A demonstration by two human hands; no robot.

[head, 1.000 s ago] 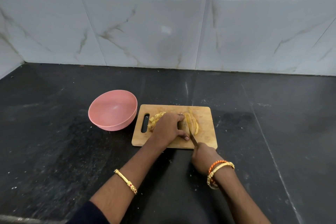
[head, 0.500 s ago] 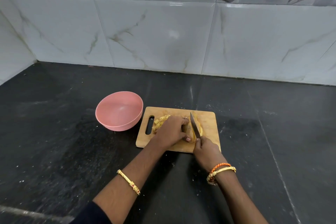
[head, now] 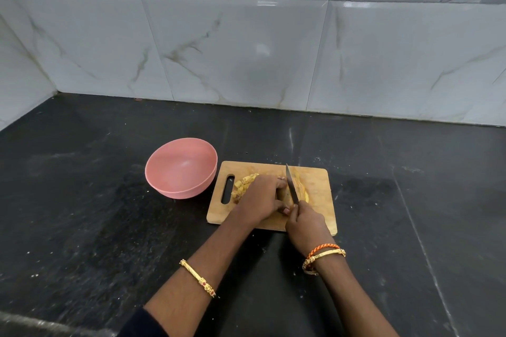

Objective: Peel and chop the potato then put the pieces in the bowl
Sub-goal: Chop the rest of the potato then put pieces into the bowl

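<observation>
The right hand [head: 306,223] closes its grip round the handle of a knife [head: 291,185], the handle hidden inside the fist, and the blade runs away from the person, its edge set down into the potato [head: 299,189] on the cutting board [head: 317,178]. The left hand [head: 260,198] sits on the board just left of the blade, fingers curled over the uncut part of the potato and holding it down, the thumb tucked at the near side close to the right hand's knuckles. To the right of the blade a few yellow slices lean together, still touching the rest of the potato. Left of the left hand, between it and the slot handle at the board's left end, lies a small heap of chopped pieces [head: 243,185]. The board lies flat on the black bench [head: 82,213], its long side across the view. A pink bowl [head: 180,168] stands upright on the bench just beside the board's left end, with nothing visible inside it. A gold bangle [head: 198,278] circles the left forearm; an orange thread and gold bangles [head: 323,253] sit at the right wrist. Behind the board, white marbled wall tiles [head: 232,49] rise from the far edge of the bench.
</observation>
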